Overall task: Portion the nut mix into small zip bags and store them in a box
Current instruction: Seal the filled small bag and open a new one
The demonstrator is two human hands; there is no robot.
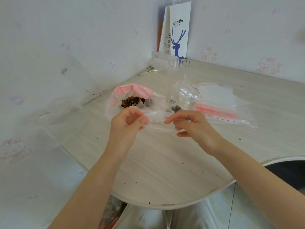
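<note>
A small clear zip bag [158,120] is stretched between both hands above the table. My left hand [127,124] pinches its left end; my right hand [189,124] pinches its right end. Just behind lies a large clear bag with a pink zip strip [132,90], open, holding the brown nut mix [132,101]. To its right a crumpled clear bag [184,95] has a few nuts [175,108] at its bottom. A stack of small red-lined zip bags [219,103] lies at the right.
A pale wood-grain table [165,162] fills the corner between two walls, with crumbs scattered on it. A clear plastic cup [179,66] and a white paper coffee bag [179,30] stand at the back. The table's rounded edge [165,205] is near me.
</note>
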